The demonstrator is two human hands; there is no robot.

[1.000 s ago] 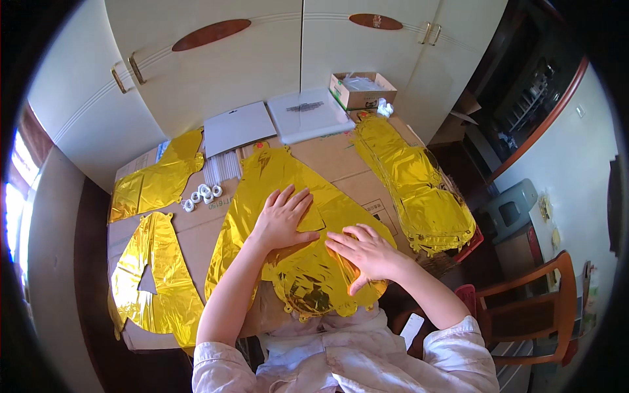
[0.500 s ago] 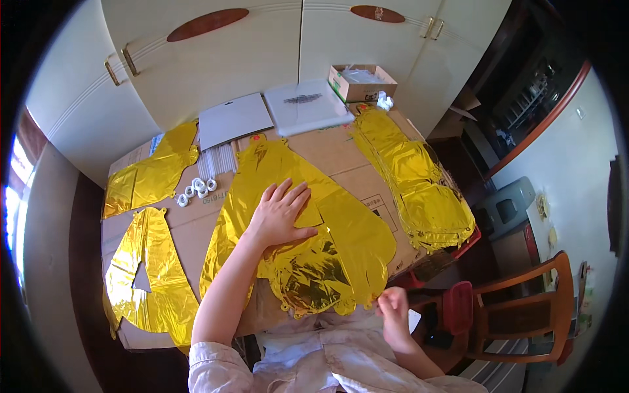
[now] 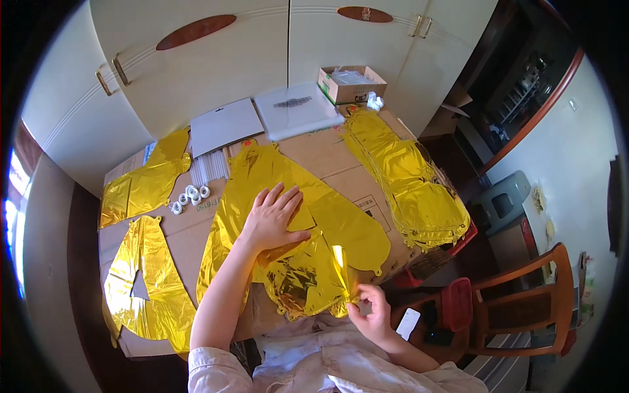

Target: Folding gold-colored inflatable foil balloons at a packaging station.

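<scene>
In the head view, a large gold foil piece [image 3: 255, 173] lies across the middle of the frame on a cardboard-covered table [image 3: 311, 154], its narrow end toward the upper centre and its broad end toward the lower centre. Left of centre, the left hand [image 3: 272, 219] rests flat on it, palm down, fingers spread wide, gripping nothing. At lower centre, just right of the middle, the right hand [image 3: 370, 314] holds the foil's near edge in a narrow pinch between thumb and fingers, and a bright crease runs up from there. Another gold foil piece with a cut-out [image 3: 160, 301] lies at lower left, a smaller one [image 3: 144, 180] above it, and a bundle of gold foil [image 3: 419, 196] right of centre. White rings [image 3: 190, 196] sit left of centre, beneath a pale flat panel [image 3: 226, 128]; a cardboard box [image 3: 363, 92] stands at the upper centre-right.
</scene>
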